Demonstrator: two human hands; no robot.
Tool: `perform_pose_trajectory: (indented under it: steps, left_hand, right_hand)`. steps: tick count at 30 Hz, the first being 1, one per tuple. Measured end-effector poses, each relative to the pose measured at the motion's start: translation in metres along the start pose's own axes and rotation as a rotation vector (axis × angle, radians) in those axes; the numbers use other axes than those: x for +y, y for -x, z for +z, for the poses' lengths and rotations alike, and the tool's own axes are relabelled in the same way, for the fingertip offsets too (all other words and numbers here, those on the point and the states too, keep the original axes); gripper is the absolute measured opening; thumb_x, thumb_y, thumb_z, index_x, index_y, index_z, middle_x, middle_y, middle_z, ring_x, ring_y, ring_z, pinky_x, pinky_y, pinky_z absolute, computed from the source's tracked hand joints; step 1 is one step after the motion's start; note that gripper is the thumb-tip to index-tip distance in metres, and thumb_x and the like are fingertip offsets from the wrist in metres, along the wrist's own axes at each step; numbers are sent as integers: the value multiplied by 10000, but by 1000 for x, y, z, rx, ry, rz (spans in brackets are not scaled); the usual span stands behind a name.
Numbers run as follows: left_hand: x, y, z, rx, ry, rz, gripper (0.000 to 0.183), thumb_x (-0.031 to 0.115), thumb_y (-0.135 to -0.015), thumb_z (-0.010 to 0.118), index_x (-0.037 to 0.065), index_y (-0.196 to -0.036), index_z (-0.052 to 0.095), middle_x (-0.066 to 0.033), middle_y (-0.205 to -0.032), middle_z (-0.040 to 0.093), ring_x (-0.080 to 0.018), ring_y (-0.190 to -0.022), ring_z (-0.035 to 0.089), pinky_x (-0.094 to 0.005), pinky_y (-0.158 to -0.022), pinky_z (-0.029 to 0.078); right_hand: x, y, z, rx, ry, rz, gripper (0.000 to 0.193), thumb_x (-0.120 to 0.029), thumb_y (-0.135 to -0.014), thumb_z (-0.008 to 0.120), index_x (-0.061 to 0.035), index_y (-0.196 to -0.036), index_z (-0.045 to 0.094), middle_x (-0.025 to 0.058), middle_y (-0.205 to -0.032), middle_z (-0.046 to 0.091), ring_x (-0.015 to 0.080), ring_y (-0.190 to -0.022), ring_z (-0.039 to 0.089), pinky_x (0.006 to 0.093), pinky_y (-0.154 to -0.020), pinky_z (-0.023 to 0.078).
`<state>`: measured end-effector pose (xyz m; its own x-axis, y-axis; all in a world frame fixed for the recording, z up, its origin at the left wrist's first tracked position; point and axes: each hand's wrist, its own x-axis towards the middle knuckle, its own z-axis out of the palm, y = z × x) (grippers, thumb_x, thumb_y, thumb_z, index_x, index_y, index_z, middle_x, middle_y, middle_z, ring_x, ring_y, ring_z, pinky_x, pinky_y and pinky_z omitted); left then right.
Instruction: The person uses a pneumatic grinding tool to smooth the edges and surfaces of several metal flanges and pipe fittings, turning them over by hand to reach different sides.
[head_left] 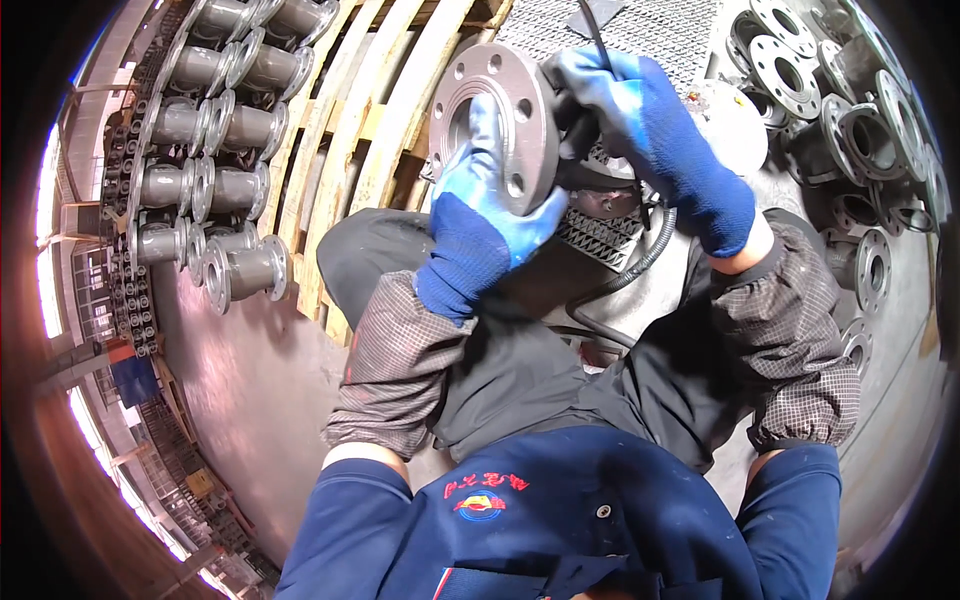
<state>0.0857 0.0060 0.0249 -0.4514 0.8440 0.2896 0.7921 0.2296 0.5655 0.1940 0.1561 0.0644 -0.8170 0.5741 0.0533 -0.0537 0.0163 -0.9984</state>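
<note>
A grey flanged pipe fitting (535, 110), with bolt holes around its rim, stands tilted in front of me. My left hand (480, 205), in a blue coated glove, grips its near side; the fingers lie across the flange face at the central bore and the thumb reaches under the rim. Behind the flange, my gloved right hand (620, 105) is closed around a thin black rod-like thing (597, 32) that sticks up above the fingers. Its lower end is hidden, so I cannot tell its kind. Dark metal parts (605, 190) show below my right hand.
Rows of grey flanged pipe pieces (245, 125) stand on a wooden pallet (350, 130) at left. More lie heaped (870, 140) at right. A patterned metal plate (660, 35) lies beyond my hands. A black corrugated hose (645, 260) curves near my knees.
</note>
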Motion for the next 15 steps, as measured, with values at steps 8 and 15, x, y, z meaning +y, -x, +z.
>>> perform_pose_trajectory:
  steps: [8,15]
  left_hand:
    - [-25,-1,-20,-31,146,-118,818,21,-680,600,-2,-1427,266,-206,-1223,548,-214,-1038,582,-297,-880,458]
    - [-36,1,-22,-41,182,-181,843,4,-667,602,-35,-1424,234,-233,-1092,607,-257,-887,639,-292,-796,498]
  right_hand:
    - [23,1,-73,453,56,106,402,-321,-962,411,9,-1068,616,135,-843,685,124,-626,614,208,-615,470]
    - [105,27,-66,452,-60,613,373,-305,-942,423,12,-1023,601,103,-775,653,142,-567,569,261,-536,466]
